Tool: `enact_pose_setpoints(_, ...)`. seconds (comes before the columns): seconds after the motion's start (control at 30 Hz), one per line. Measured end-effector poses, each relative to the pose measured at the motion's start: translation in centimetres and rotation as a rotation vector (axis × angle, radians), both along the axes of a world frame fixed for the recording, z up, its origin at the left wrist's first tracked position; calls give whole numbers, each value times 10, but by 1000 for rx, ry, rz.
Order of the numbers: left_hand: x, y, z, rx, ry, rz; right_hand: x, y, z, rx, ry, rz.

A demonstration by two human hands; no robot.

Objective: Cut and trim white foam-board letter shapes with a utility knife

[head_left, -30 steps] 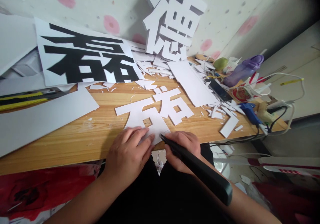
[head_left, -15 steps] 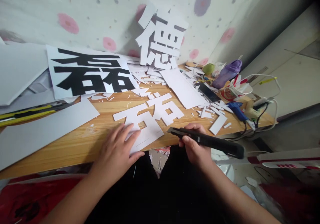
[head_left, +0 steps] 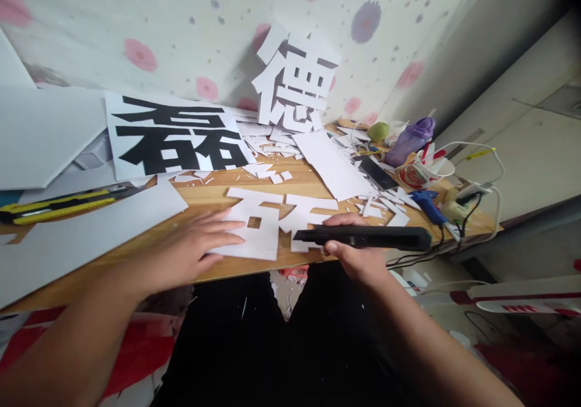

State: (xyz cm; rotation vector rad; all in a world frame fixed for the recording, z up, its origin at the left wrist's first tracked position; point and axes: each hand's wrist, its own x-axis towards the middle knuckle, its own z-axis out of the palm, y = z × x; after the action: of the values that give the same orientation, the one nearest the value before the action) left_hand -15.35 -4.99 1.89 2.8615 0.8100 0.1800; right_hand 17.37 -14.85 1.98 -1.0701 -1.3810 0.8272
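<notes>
– So, where's the white cutout [head_left: 263, 246]?
– Just below the middle of the frame, flat on the wooden table [head_left: 204, 183]. The left hand [head_left: 193, 249] has its fingers extended and slightly spread, their tips over the cutout's left edge; the rest reaches rightward beyond them.
– And the right hand [head_left: 356, 251]?
– Thumb and fingers grip the black knife [head_left: 385, 237], blade leftward over the cutout's right part.
– Upper left?
– A printed sheet [head_left: 177, 162].
</notes>
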Motion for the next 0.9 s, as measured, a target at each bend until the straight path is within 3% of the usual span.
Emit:
enact_pose_setpoints(0.1, -1, 5, -1, 100, -19, 76, -10, 19, 13, 37, -150, 152)
enact_pose_setpoints(0.2, 3, -6, -9, 159, -96, 174, -24, 44, 22, 52, -190, 295)
enact_pose_setpoints(0.4, 20, -42, -27, 177, -205, 259, -45, 79, 14, -12, -232, 466)
enact_pose_setpoints(0.6, 21, -51, -34, 207, -162, 237, -47, 80, -8, -97, -195, 459)
enact_pose_setpoints(0.9, 23, -55, -33, 211, -93, 245, -50, 76, -6, -134, -288, 447)
